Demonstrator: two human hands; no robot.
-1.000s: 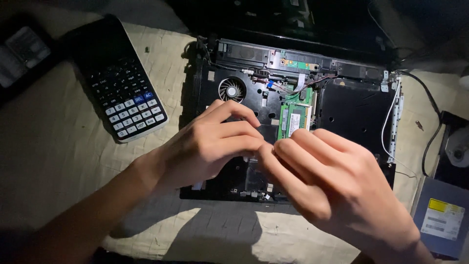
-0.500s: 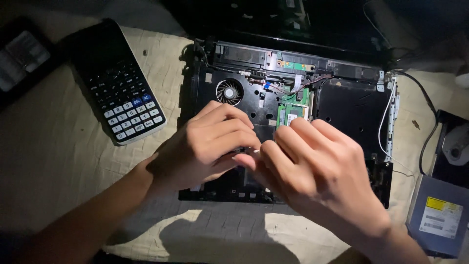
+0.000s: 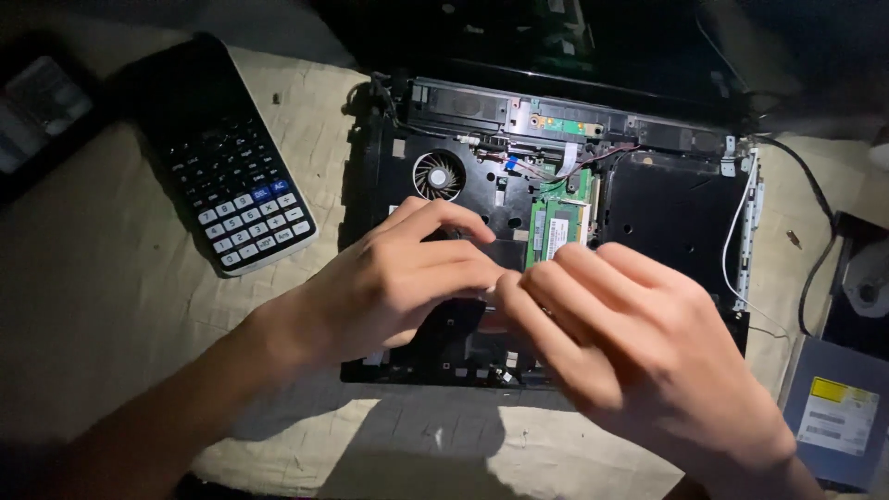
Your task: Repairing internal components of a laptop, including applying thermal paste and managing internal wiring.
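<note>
Over the opened laptop (image 3: 556, 231), the left hand (image 3: 389, 278) and right hand (image 3: 639, 352) meet fingertip to fingertip, fingers curled; whether they pinch anything I cannot tell.

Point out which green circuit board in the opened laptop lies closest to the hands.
The upright green memory card, just above the fingertips of both hands. The other green board is a thin strip along the laptop's far edge.
</note>
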